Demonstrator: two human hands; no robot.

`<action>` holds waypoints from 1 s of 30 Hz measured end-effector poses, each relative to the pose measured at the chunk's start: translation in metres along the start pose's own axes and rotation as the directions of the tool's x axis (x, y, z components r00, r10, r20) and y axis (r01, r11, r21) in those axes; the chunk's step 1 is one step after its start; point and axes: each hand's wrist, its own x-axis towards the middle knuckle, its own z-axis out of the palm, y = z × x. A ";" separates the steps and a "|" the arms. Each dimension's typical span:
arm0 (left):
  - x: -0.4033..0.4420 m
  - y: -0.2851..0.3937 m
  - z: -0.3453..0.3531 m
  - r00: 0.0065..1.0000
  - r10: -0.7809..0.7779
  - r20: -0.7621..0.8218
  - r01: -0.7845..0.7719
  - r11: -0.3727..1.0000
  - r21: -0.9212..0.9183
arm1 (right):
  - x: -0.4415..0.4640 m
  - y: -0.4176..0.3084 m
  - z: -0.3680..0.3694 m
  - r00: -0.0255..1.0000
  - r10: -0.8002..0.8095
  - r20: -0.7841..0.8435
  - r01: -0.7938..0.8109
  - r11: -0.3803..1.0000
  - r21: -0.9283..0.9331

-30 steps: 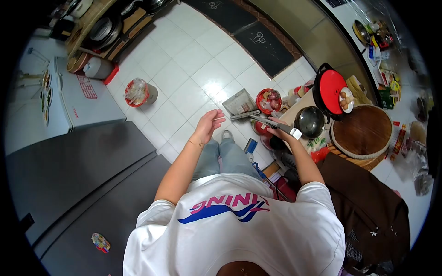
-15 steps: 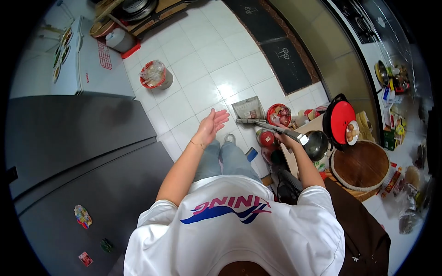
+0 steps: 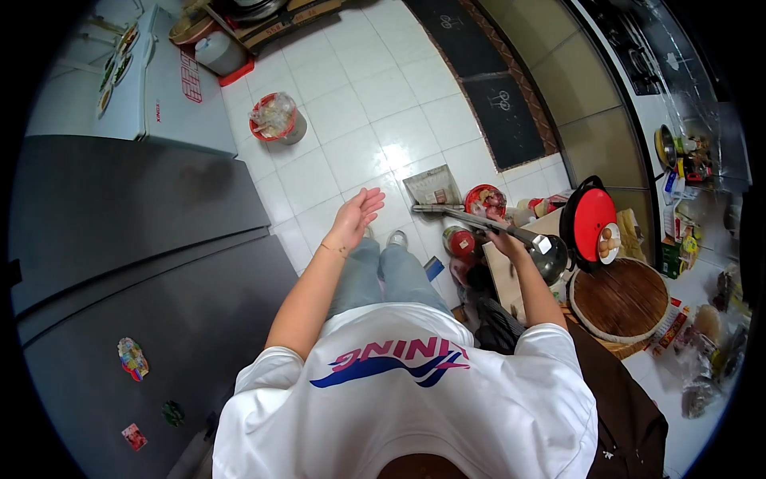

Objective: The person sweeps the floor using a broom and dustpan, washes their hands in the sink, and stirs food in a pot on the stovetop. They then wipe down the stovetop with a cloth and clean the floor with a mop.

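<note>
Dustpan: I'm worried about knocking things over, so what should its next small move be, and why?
I'd probably ease the dustpan slightly left, toward the tiled floor. The right hand holds its long handle, which passes close to the red tub in this view, while open tiles lie to the left. Whether they touch is unclear.

Dustpan (image 3: 431, 185) — left of basket (image 3: 474, 191)

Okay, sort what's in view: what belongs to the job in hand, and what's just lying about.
Job in hand, apparently:
long-handled dustpan
right hand, at its handle
left hand, open

Apparently just lying about:
round wooden chopping board
eggs
bicycle-print floor mat
fridge magnet
</note>
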 end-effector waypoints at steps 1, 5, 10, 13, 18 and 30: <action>0.000 -0.001 -0.001 1.000 0.002 -0.010 -0.002 1.000 0.013 | 0.000 -0.001 -0.002 1.000 0.001 0.003 -0.001 1.000 -0.003; -0.001 -0.008 -0.007 1.000 0.020 -0.022 -0.020 0.999 0.029 | 0.004 -0.013 -0.005 0.968 0.198 0.153 -0.209 0.976 0.062; -0.012 -0.012 -0.017 0.996 0.039 -0.084 -0.040 0.999 -0.022 | 0.017 -0.014 -0.003 0.978 0.117 0.173 -0.118 0.993 -0.005; -0.023 -0.019 -0.031 0.991 0.030 -0.134 -0.041 0.996 -0.077 | 0.028 -0.027 -0.004 0.949 0.216 0.231 -0.225 0.974 0.015; -0.036 -0.024 -0.061 0.976 0.058 -0.209 -0.096 0.980 -0.173 | 0.056 -0.048 -0.006 0.983 0.144 0.112 -0.133 0.986 -0.104; -0.130 -0.039 -0.181 0.867 0.223 -0.445 -0.401 0.843 -0.359 | 0.124 -0.195 0.014 0.696 0.406 0.592 -0.672 0.659 0.338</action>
